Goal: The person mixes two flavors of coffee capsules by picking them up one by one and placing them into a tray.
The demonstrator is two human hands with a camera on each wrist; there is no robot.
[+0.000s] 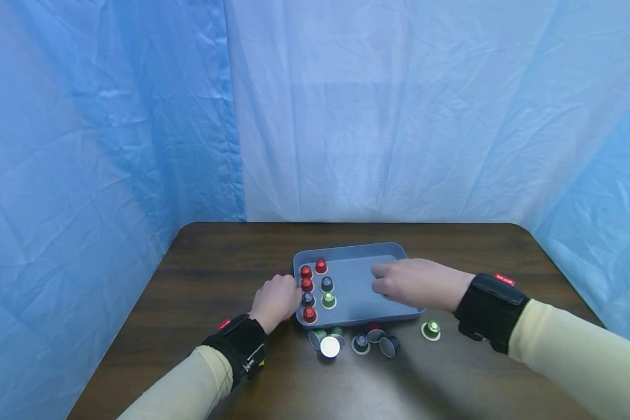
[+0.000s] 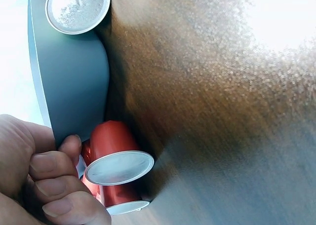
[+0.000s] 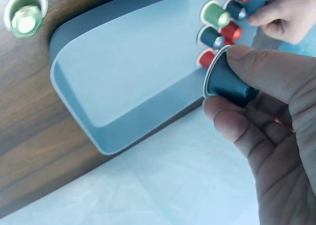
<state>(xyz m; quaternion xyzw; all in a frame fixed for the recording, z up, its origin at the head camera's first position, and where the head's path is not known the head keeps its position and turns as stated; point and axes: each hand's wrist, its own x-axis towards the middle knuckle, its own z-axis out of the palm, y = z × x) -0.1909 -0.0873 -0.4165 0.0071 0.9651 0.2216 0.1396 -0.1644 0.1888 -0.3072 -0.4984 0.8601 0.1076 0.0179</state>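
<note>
My right hand [image 1: 406,283] is over the right half of a blue-grey tray [image 1: 353,286]. It pinches a dark blue coffee capsule [image 3: 229,84] between thumb and fingers, the capsule tilted on its side. At the tray's left edge, my left hand [image 1: 277,297] grips the rim with curled fingers. Red capsules [image 2: 112,138] lie against the outside of the tray just beside those fingers. Inside the tray, capsules stand lid down toward the left: several red ones [image 1: 321,266], two dark blue ones [image 1: 326,284] and a green one [image 1: 328,300].
Along the tray's front lie loose capsules, among them a silver-lidded one [image 1: 329,347], dark blue ones [image 1: 360,344] and a red one [image 1: 374,328]. One green capsule [image 1: 431,330] stands apart at the right. Blue sheets [image 1: 378,116] hang around the dark wooden table [image 1: 231,256].
</note>
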